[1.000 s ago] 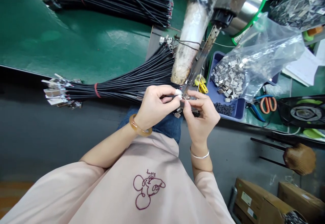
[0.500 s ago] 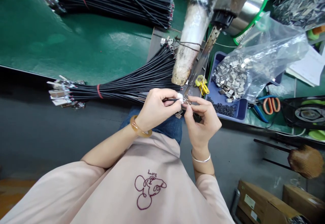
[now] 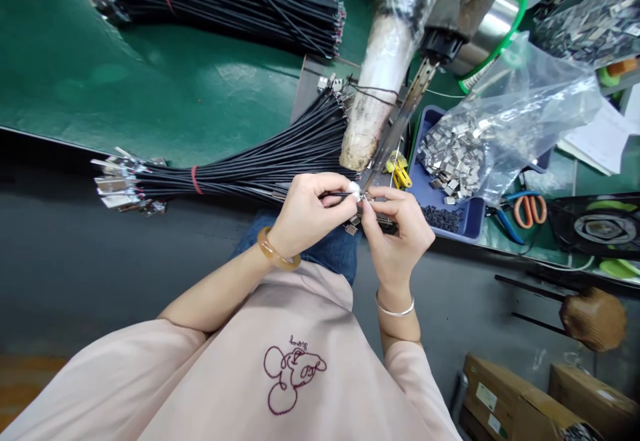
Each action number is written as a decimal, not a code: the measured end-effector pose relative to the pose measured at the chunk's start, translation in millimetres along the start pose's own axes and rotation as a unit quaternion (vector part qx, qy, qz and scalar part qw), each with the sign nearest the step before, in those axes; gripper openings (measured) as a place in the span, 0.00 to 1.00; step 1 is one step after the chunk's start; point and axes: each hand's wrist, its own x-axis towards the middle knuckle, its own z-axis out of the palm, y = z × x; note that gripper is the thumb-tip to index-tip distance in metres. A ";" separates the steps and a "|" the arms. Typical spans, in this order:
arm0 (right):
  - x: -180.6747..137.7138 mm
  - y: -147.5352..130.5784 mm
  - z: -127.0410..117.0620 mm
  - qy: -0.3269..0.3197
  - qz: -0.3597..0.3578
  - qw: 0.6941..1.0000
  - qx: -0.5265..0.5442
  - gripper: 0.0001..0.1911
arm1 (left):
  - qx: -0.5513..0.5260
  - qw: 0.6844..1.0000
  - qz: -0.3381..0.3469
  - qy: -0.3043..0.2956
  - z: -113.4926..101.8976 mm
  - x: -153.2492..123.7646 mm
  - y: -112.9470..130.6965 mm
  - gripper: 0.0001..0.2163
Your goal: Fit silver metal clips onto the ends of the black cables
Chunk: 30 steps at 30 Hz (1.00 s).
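My left hand [image 3: 315, 214] is closed in a pinch on a black cable [image 3: 336, 194], near its right end. White wrapping [image 3: 354, 189] covers a fingertip. My right hand [image 3: 397, 227] pinches a small shiny metal connector [image 3: 367, 197] at that cable end; its exact shape is mostly hidden by the fingers. Just above both fingertips comes down the tip of a soldering iron [image 3: 403, 117]; whether it touches the connector I cannot tell. Behind my left hand lies a bundle of black cables [image 3: 270, 157], tied with a red band, metal plugs at its left end.
A wrapped pipe [image 3: 373, 87] slants down beside the iron. To the right are a blue tray [image 3: 473, 229] with metal shells [image 3: 453, 161] and black bits, a yellow cutter [image 3: 400, 174], orange-handled pliers [image 3: 530, 209] and a solder spool [image 3: 493, 34]. Another cable bundle [image 3: 240, 7] lies at the back.
My right hand has shifted slightly left, its fingertips closer to the cable end. My left hand keeps its pinch on the cable. The view has moved a little.
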 end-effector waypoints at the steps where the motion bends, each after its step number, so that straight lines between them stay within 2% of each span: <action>1: 0.7 0.1 0.4 0.003 -0.006 1.000 -0.007 0.07 | -0.001 1.000 0.010 0.007 0.2 0.8 0.1 0.06; 5: -0.9 0.4 0.6 0.002 -0.028 0.999 -0.018 0.08 | -0.006 0.999 0.032 0.012 0.3 1.7 -0.5 0.04; 10: -8.6 2.3 -1.7 -0.028 -0.054 0.998 -0.033 0.10 | 0.009 1.000 -0.010 -0.001 1.9 -3.3 0.0 0.05; 20: -12.7 -3.7 -18.3 -0.023 0.003 1.000 0.014 0.09 | -0.029 0.995 -0.038 -0.090 -6.8 -6.1 4.5 0.07; 24: -10.6 -3.3 -12.2 -0.025 0.029 0.999 0.024 0.07 | 0.002 0.999 -0.023 -0.049 -3.4 -7.7 2.0 0.07; 30: -0.9 -1.0 -2.8 -0.011 0.049 0.998 0.039 0.06 | 0.065 0.996 0.057 0.028 4.0 -6.8 0.5 0.06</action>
